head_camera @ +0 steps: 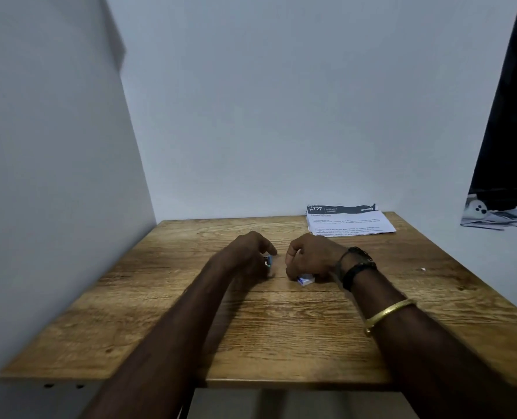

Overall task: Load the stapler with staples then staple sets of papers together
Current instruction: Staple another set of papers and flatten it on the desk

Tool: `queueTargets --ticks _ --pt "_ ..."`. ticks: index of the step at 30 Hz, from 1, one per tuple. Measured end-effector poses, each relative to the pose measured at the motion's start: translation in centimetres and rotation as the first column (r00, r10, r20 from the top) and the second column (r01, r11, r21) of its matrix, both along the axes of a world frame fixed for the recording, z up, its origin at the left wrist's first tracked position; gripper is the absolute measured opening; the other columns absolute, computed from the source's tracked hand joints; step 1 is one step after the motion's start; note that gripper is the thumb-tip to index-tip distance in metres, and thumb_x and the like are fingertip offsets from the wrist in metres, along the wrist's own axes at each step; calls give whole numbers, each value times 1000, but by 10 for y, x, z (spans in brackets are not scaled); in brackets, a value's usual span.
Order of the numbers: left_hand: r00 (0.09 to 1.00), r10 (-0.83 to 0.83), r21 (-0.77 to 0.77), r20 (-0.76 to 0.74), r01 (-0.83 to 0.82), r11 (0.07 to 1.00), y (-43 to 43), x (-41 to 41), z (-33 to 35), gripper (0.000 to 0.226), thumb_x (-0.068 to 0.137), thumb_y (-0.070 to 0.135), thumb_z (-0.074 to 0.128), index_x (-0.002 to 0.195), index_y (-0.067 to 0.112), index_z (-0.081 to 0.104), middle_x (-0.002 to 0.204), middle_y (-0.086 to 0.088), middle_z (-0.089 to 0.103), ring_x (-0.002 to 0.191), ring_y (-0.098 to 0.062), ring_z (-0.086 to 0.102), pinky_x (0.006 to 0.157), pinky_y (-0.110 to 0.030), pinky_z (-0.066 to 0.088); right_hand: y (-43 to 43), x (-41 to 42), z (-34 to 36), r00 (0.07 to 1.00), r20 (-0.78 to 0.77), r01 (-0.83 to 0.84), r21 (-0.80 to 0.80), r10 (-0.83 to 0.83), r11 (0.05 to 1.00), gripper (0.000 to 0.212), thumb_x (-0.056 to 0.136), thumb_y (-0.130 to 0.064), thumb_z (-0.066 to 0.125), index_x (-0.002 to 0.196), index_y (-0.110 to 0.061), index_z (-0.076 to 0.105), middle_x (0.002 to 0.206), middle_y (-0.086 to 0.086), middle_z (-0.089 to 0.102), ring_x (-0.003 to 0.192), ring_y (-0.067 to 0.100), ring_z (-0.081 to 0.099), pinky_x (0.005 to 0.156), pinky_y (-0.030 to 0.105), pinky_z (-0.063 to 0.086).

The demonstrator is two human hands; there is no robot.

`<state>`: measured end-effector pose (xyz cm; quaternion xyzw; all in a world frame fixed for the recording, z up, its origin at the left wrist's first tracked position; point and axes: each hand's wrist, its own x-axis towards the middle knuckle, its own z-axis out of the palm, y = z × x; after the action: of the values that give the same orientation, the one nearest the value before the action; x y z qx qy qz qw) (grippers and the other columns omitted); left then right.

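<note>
Centrally, left hand (246,257) round stapler (268,261), perhaps; right hand (310,258) round staple box (305,280).

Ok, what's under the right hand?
A small white box pokes out under the right hand, on the table. The hand covers the rest, so its contents are hidden.

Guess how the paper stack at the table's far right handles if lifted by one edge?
The paper stack looks like thin loose sheets, so it would probably droop. Its edges look uneven and no clip shows, so sheets may fan apart. Flat on the table, it would likely slide if pushed, not tip.
</note>
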<state>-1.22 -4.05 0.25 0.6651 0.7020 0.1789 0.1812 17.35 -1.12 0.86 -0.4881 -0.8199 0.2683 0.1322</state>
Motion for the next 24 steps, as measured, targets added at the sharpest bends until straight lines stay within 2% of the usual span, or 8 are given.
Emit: queueTargets --ticks 3,6,11,14,18,24 --pt "997 39 21 -68 -38 999 2 1 -4 47 76 10 83 121 16 72 122 -5 71 114 -23 65 94 -34 54 1 -5 -2 999 -23 26 64 -25 998 20 69 -15 85 87 -18 77 91 1 78 88 19 72 76 33 61" --pt "981 152 107 -124 -140 984 5 4 -9 38 77 25 83 113 22 74 119 -3 73 112 -22 66 93 -36 55 6 -11 -6 994 -77 83 132 -73 988 16 68 -15 85 81 -17 77 86 -1 77 84 16 71 74 31 60" --pt "936 327 220 -128 -295 930 12 11 -17 40 74 47 82 105 23 73 110 -3 73 106 -25 67 87 -37 56 16 -17 -14 985 -119 153 225 -128 962 10 69 -17 82 77 -14 76 78 -2 77 77 14 70 63 22 51" --pt "917 380 255 -116 -343 904 18 13 -20 39 76 49 78 102 20 72 107 -4 73 102 -27 67 84 -37 56 21 -22 -16 975 -151 194 250 -160 948 12 72 -20 83 77 -13 75 76 0 77 78 17 72 69 26 57" --pt "903 415 280 -108 -373 884 27 16 -24 42 78 50 74 103 16 72 105 -8 73 101 -30 68 84 -40 58 26 -26 -20 968 -171 229 298 -185 926 15 74 -26 83 78 -15 74 83 1 76 86 20 71 76 31 58" --pt "889 443 314 -114 -391 865 36 20 -28 40 79 47 71 102 15 72 105 -9 72 102 -30 68 81 -38 57 32 -29 -24 965 -176 243 321 -195 915 13 77 -28 80 80 -17 74 86 0 75 87 20 69 70 26 50"
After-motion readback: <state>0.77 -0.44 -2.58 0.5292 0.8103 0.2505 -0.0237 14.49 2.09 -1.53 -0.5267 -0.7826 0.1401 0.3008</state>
